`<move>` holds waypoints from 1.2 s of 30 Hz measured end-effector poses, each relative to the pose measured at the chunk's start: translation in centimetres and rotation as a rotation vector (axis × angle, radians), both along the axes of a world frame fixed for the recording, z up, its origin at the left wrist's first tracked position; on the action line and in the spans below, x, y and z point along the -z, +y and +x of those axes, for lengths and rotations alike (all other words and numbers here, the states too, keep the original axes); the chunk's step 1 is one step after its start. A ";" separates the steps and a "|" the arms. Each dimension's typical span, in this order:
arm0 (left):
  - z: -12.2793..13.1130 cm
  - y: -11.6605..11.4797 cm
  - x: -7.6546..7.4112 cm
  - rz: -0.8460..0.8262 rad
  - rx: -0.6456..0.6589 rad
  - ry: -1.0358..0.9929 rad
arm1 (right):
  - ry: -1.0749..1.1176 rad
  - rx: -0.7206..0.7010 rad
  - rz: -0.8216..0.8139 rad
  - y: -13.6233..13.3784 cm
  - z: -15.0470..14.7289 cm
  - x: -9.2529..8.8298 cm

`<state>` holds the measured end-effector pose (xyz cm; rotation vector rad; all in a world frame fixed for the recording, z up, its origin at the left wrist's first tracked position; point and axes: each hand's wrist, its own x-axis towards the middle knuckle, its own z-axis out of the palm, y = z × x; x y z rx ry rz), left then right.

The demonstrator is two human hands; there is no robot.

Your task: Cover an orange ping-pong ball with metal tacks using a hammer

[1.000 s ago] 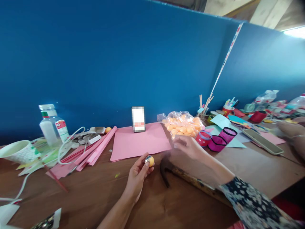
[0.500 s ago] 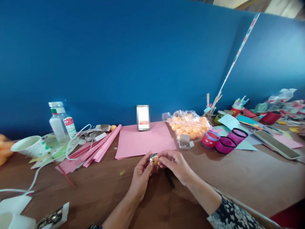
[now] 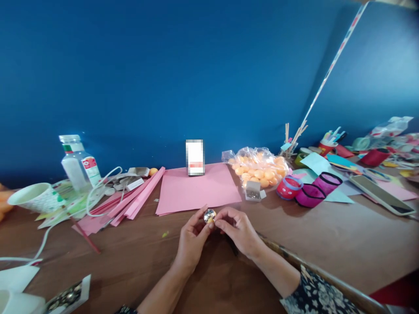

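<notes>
My left hand and my right hand meet above the brown table, fingers pinched together on a small orange ball with a shiny silver piece on its top. A pink paper sheet lies just beyond the hands. Behind it to the right stands a clear bag of orange balls, with a small open white box in front of it.
Folded pink strips, a white cable, a plastic bottle and a paper cup lie at the left. Red and magenta paper rings, a phone and craft clutter fill the right. A blue wall backs the table.
My right hand came back from the bag area and joined my left hand on the ball. The small white box now stands by the bag. The camera tilted down a little.
</notes>
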<state>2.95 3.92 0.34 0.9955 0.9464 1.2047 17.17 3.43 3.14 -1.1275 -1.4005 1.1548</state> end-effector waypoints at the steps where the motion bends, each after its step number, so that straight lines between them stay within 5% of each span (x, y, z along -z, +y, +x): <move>1: 0.0 0.0 0.0 0.001 -0.006 0.020 | 0.008 -0.005 0.000 0.0 0.0 0.0; 36: -0.1 0.2 0.3 0.078 -0.028 0.092 | -0.080 0.012 -0.021 0.0 0.2 0.0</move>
